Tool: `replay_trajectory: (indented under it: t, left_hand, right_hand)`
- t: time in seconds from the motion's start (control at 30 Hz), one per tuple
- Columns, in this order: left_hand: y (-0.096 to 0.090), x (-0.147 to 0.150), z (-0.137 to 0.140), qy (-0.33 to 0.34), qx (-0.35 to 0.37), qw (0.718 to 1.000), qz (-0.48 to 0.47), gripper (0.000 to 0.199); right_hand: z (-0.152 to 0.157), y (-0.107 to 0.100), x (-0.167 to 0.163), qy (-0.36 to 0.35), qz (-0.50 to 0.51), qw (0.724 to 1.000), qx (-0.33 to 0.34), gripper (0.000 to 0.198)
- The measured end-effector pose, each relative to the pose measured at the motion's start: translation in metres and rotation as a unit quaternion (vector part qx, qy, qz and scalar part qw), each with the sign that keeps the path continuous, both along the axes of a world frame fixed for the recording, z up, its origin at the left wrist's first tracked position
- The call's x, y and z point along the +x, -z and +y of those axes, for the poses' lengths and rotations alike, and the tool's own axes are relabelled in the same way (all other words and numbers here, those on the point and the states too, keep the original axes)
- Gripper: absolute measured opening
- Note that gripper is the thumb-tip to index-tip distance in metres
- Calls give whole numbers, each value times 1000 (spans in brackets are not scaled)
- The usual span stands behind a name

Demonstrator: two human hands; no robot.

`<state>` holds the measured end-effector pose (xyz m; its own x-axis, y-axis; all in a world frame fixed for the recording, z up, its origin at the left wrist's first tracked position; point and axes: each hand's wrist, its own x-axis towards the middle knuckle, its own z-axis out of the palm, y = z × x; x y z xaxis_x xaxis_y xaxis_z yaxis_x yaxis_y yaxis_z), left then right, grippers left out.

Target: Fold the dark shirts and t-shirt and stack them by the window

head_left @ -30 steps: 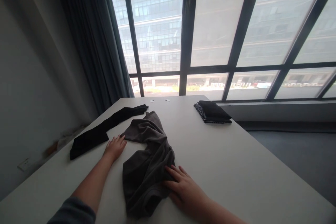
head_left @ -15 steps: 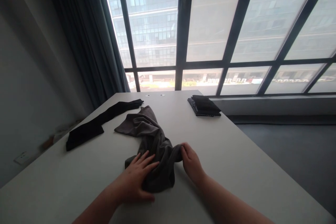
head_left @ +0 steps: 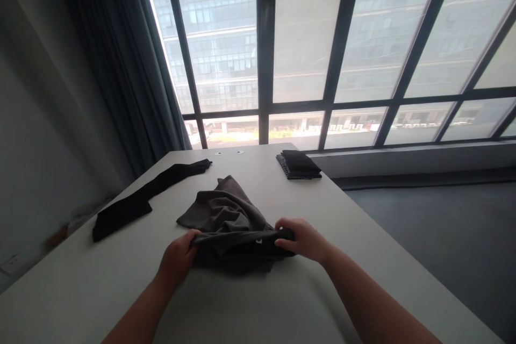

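Note:
A crumpled grey garment (head_left: 234, 209) lies on the white table in front of me; its exact kind does not show. Its near edge is held up and stretched sideways, with a small white mark on the dark fabric inside. My left hand (head_left: 177, 258) pinches the left end of this edge. At the right end, my right hand (head_left: 304, 237) grips the fabric between thumb and fingers. Part of the cloth below the held edge is in shadow.
Long black clothing (head_left: 149, 188) lies along the left side of the white table (head_left: 242, 306). A folded stack of dark clothes (head_left: 299, 164) sits near the far right edge. Beyond stand a dark curtain (head_left: 121, 64) and a large window (head_left: 306, 43).
My left hand has gone from lying spread on the garment to pinching its left edge. The near edge is now lifted and pulled straight between both hands. The view has shifted slightly.

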<state>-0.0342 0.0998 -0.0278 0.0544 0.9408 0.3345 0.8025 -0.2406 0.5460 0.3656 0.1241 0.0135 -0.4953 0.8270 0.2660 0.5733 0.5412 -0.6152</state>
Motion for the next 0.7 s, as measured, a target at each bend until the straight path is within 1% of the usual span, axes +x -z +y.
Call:
replay_trajectory:
  t: [0.07, 0.13, 0.2, 0.27, 0.3, 0.37, 0.4, 0.47, 0.53, 0.6, 0.63, 0.67, 0.7]
  left_hand:
    - [7, -1, 4, -5, -18, 999, 29, 24]
    - [13, -2, 7, -18, -17, 999, 38, 23]
    - [17, -4, 11, -33, 4, 999, 34, 21]
    - [18, -8, 13, -52, 31, 998, 17, 19]
    - [18, -10, 14, -64, 43, 997, 6, 20]
    - [19, -14, 15, -90, 62, 994, -15, 22]
    - [18, -16, 15, -105, 68, 992, -23, 24]
    - [17, -18, 15, -140, 68, 987, -38, 27]
    - [15, -19, 13, -174, 60, 981, -56, 31]
    - [10, -17, 10, -188, 58, 977, -77, 34]
    - [6, -16, 9, -190, 62, 976, -88, 35]
    - [2, -15, 8, -190, 67, 975, -98, 37]
    - [-3, -14, 6, -189, 73, 973, -108, 38]
  right_hand:
    - [0, 1, 12, -22, -33, 998, -51, 33]
    - [0, 4, 22, -38, -49, 994, -88, 42]
    - [0, 8, 29, -47, -48, 991, -112, 50]
    - [1, 12, 33, -58, -50, 990, -117, 55]
    - [1, 14, 33, -62, -54, 991, -107, 51]
    - [4, 17, 31, -49, -60, 995, -68, 33]
    - [6, 20, 29, -27, -54, 997, -45, 25]
    - [12, 25, 25, 43, -19, 999, -8, 22]
    - [18, 30, 22, 129, 27, 991, 23, 22]
    - [23, 34, 21, 201, 59, 977, 47, 20]
    - [24, 35, 21, 226, 74, 970, 45, 19]
    - [25, 36, 20, 243, 96, 965, 29, 19]
    - [25, 36, 19, 252, 130, 959, -1, 20]
